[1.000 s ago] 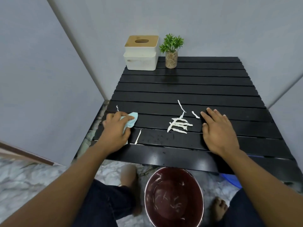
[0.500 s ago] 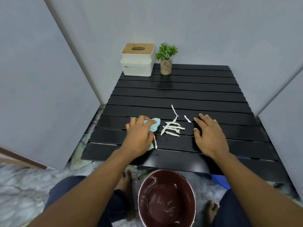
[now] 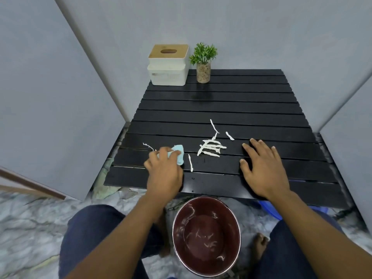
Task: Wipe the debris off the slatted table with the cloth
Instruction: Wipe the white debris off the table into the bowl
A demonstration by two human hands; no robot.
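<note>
Fingers: left hand bunches blue cloth, pressing it flat to sweep.
Right hand: splayed, steadying slatted table.
Paper shreds: heaped between.

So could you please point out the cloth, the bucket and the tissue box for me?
cloth [image 3: 179, 150]: head view, exposed light-blue corner.
bucket [image 3: 237, 224]: head view, right rim.
tissue box [image 3: 168, 74]: head view, white front wall.

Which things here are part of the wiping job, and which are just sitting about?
Part of the job:
- pale blue cloth under the left hand
- white shredded debris strips
- black slatted table
- right hand, flat on the slats
- dark red round bucket, probably the catcher

Just sitting about:
- white tissue box with wooden lid
- small green potted plant
</note>
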